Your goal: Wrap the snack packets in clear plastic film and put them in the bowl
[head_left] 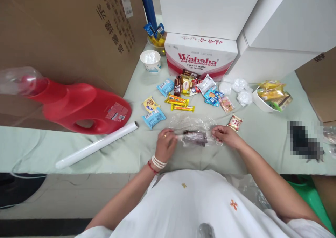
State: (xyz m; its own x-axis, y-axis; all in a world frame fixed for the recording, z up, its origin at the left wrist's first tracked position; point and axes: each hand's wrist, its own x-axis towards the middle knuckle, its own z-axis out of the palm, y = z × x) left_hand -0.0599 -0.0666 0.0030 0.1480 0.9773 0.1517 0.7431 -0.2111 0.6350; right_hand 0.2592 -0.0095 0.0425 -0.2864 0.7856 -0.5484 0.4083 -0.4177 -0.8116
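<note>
Head view shows both my hands over the table (265, 141). The fingers of my left hand (166, 144) are pinched on one side of a clear plastic bag (196, 126); those of my right hand (226, 135) pinch the other side. Dark packets (195, 137) lie between my hands, seen through the plastic. Beyond the bag are yellow snack sticks (182, 108).

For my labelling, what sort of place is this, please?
Perhaps an indoor storage or work area: a large brown cardboard box, a red-and-white cardboard Wahaha carton and a pale green cloth-covered table.
</note>
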